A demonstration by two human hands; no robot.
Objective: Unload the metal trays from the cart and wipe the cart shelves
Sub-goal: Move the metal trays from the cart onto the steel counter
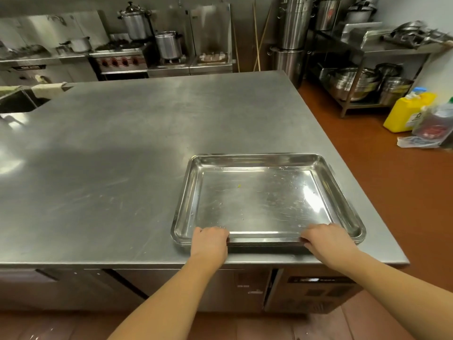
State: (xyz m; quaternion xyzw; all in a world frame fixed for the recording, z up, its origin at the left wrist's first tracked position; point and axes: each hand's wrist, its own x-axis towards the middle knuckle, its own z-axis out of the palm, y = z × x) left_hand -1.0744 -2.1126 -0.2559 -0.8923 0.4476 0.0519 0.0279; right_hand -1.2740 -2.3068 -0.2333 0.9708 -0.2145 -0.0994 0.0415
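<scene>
A stack of shallow metal trays (264, 200) lies flat on the steel worktable (122, 155), near its front right corner. The top tray is bare apart from a few specks and water drops. My left hand (210, 239) grips the near rim of the stack at its left end, fingers curled over the edge. My right hand (328, 238) grips the same near rim at its right end. The cart is not in view.
A sink cut-out (17, 101) with cloths sits at the table's far left. Stoves and pots (137, 23) line the back wall. A rack of steel bowls (355, 82) and a yellow jug (407, 111) stand at the right on the red floor.
</scene>
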